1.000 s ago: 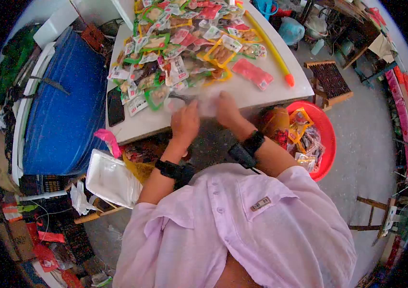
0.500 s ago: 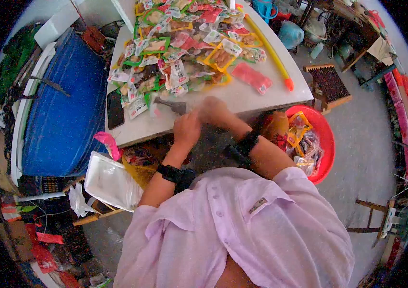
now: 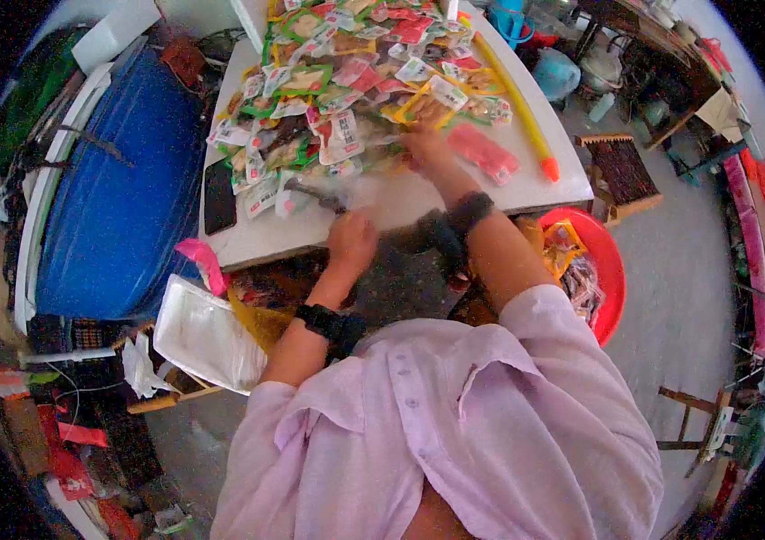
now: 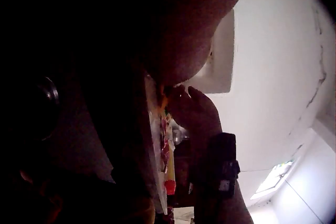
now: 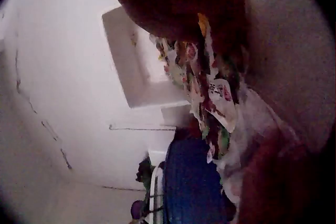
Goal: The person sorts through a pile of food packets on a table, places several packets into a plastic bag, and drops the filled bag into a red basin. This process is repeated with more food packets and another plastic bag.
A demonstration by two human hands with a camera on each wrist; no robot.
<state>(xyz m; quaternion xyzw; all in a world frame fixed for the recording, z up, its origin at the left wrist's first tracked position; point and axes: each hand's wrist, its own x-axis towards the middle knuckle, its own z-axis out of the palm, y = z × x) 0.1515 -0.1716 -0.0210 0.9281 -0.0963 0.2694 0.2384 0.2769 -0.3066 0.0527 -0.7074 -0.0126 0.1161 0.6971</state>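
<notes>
Our right hand (image 3: 425, 144) lies on the packet pile (image 3: 337, 90), heaped within easy reach. Our left hand (image 3: 351, 236) rests at the tabletop (image 3: 526, 180) edge behind it. We cannot tell either hand's grip.

Daylight fills the room evenly. Seen from the head, the white table (image 3: 454, 193) is bright, almost washed out, and the shadows beneath it are soft. The wide lens bends everything toward the rim, and the corners go black. The right hand (image 3: 426, 144) is smeared with motion blur over the packets (image 3: 337, 81), whose plastic catches small glints. From the left wrist, the left hand (image 4: 178, 40) is a near-black mass against a glaring white wall (image 4: 278, 50), with light coming from a window (image 4: 273, 179) low on the right. The right wrist view is soft and out of focus throughout, dark at its edges, its pale surfaces hazy.
</notes>
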